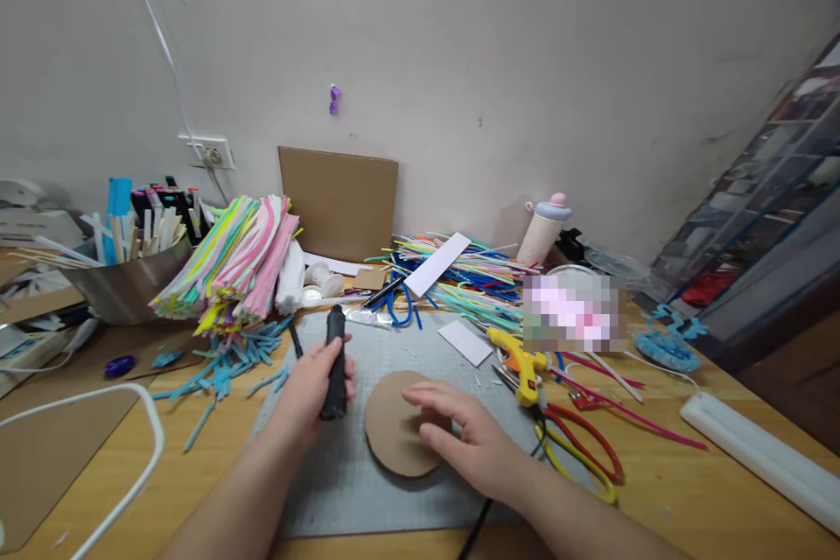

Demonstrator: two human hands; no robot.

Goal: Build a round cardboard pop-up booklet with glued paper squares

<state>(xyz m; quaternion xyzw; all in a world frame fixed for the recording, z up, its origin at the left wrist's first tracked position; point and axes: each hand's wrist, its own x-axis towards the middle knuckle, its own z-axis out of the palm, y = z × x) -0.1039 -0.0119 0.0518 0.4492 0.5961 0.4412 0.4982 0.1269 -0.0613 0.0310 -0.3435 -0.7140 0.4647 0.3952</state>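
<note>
My left hand (321, 381) is closed around a black, rod-shaped object (335, 367), held upright over the grey cutting mat (347, 490). Its exact kind does not show. A round cardboard disc (394, 429) lies on the mat between my hands. Over the disc's right side is my right hand (469, 433), fingers apart and slightly curled, with nothing in it; whether the fingertips touch the cardboard I cannot tell. Just beyond that hand lie a yellow glue gun (521, 367) and scissors with red and yellow handles (591, 446). A white card strip (465, 342) rests on the mat's far edge.
Bundled pipe cleaners (229, 258) and a metal container (124, 284) of sticks and markers stand at left. Loose pipe cleaners (465, 271) pile up behind the mat, near a bottle (544, 227). A white cable (157, 429) loops at left; a white bar (761, 455) lies right.
</note>
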